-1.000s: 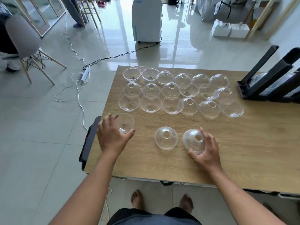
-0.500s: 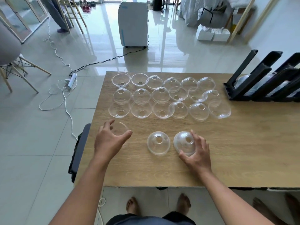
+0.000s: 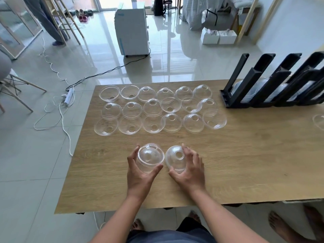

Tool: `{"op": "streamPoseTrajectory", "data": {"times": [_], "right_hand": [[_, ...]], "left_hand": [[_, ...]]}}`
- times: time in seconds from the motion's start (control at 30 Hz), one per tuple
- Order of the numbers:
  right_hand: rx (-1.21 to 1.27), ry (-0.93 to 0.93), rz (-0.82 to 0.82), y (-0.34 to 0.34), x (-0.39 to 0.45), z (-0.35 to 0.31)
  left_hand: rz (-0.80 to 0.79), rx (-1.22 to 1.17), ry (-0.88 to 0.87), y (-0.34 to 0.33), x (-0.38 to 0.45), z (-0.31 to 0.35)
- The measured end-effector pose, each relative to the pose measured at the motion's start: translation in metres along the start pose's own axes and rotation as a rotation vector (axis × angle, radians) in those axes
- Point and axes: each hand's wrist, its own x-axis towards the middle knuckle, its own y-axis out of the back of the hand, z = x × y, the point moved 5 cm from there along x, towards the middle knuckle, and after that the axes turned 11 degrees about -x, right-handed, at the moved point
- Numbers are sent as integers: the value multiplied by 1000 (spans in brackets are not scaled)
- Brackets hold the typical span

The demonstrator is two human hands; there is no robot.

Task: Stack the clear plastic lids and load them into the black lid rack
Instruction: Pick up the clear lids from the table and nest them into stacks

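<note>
My left hand [image 3: 140,176] grips a clear dome lid [image 3: 149,157] near the table's front middle. It sits over a second lid whose rim shows just behind it. Right beside it, my right hand [image 3: 191,172] is wrapped around another clear dome lid [image 3: 175,158] that rests hole-up on the wood. Several more clear lids [image 3: 157,109] lie in three rows farther back, some dome-up and some rim-up. The black lid rack [image 3: 263,85] stands at the back right, with stacked lids [image 3: 259,92] lying in its slots.
The wooden table [image 3: 245,155] ends just in front of me. One lone lid [image 3: 319,123] lies at the far right edge of view. Another person's bare foot [image 3: 287,227] is on the floor at the lower right. Cables and a power strip [image 3: 68,96] lie on the tiles to the left.
My left hand has carried its lid from the table's left side rightward onto the middle lid. The right hand has stayed on its lid. The view has tilted and shows more of the rack.
</note>
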Motion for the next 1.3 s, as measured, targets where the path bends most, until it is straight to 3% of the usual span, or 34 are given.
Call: {"op": "streamPoseTrajectory", "data": {"times": [0.4, 0.83, 1.1, 1.3], "right_hand": [[-5, 16, 21, -4, 1, 2], [27, 41, -10, -5, 4, 7], [33, 10, -6, -8, 4, 10], [107, -1, -82, -6, 6, 12]], "left_hand": [[-121, 394, -28, -7, -8, -22], [-113, 414, -9, -8, -5, -20], [-136, 472, -167, -10, -2, -18], [-112, 483, -129, -6, 0, -20]]}}
